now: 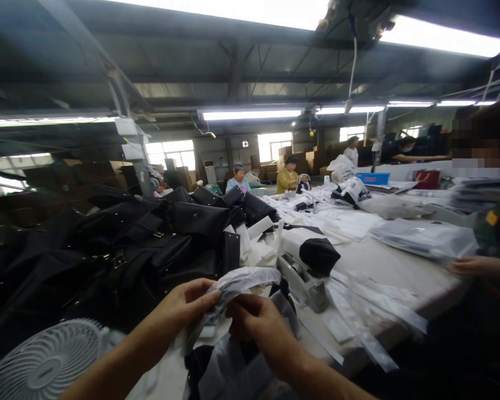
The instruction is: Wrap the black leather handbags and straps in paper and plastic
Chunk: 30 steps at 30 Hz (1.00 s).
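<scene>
My left hand [194, 303] pinches a curved bag handle [245, 278] wrapped in thin whitish plastic. Below the same handle, my right hand [258, 322] has its fingers bent together at the wrapping; the exact spot they grip is hidden. Under both hands a black bag [198, 358], partly covered by white wrapping [229, 366], sits at the table's near side. Just beyond my right hand stands a grey tape dispenser [302, 283], with a black and white wrapped piece [316, 250] lying on top of it.
Black bags [150, 244] are heaped on the left, behind a white fan [45, 361]. White strips [362, 316] hang over the table's right edge. A co-worker's hand [469, 265] touches a plastic-wrapped stack [425, 236] at right. Other people sit farther back.
</scene>
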Motion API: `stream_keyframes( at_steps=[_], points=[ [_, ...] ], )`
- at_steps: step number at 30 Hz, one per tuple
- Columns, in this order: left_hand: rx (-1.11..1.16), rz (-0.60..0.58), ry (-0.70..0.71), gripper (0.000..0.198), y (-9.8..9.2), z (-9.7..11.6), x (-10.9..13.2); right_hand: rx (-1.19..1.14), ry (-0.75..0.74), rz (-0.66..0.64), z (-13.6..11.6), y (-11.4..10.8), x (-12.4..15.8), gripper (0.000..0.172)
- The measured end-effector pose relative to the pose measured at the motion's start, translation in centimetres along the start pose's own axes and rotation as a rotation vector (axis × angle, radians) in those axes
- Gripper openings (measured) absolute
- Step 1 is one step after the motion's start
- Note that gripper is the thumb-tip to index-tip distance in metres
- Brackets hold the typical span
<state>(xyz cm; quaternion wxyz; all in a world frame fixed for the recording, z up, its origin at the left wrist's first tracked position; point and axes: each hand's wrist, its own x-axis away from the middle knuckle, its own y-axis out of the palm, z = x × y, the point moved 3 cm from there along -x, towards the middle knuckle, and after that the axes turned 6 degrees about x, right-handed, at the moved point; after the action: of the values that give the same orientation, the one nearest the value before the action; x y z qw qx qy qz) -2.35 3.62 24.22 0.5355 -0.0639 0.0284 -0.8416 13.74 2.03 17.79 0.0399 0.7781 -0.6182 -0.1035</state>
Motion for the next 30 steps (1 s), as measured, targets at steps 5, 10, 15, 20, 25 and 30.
stream_keyframes(
  at_steps=[5, 10, 15, 20, 25, 30],
  points=[
    [0.004, 0.027, 0.016, 0.042, -0.9, -0.2, -0.2, 0.024, 0.004, -0.055, 0.1, 0.5, 1.0, 0.042],
    [0.040, 0.004, -0.022, 0.042, -1.0, -0.5, -0.4, 0.126, -0.025, -0.025, 0.8, -0.7, 2.1, 0.037],
    [0.007, 0.000, -0.046, 0.044, -0.2, -0.1, -0.1, 0.174, -0.083, 0.023, 0.8, -1.0, 1.2, 0.040],
    [-0.049, -0.013, -0.030, 0.044, 0.2, 0.2, -0.1, 0.003, -0.066, 0.052, 0.2, 0.0, -0.3, 0.041],
    [-0.050, 0.051, -0.035, 0.049, -0.1, -0.1, -0.3, -0.227, 0.021, -0.009, -0.3, 1.1, 0.1, 0.036],
    [0.027, 0.102, -0.029, 0.051, -0.5, -0.8, -0.4, -0.303, 0.021, -0.066, -1.4, 1.5, 1.1, 0.012]
  ],
)
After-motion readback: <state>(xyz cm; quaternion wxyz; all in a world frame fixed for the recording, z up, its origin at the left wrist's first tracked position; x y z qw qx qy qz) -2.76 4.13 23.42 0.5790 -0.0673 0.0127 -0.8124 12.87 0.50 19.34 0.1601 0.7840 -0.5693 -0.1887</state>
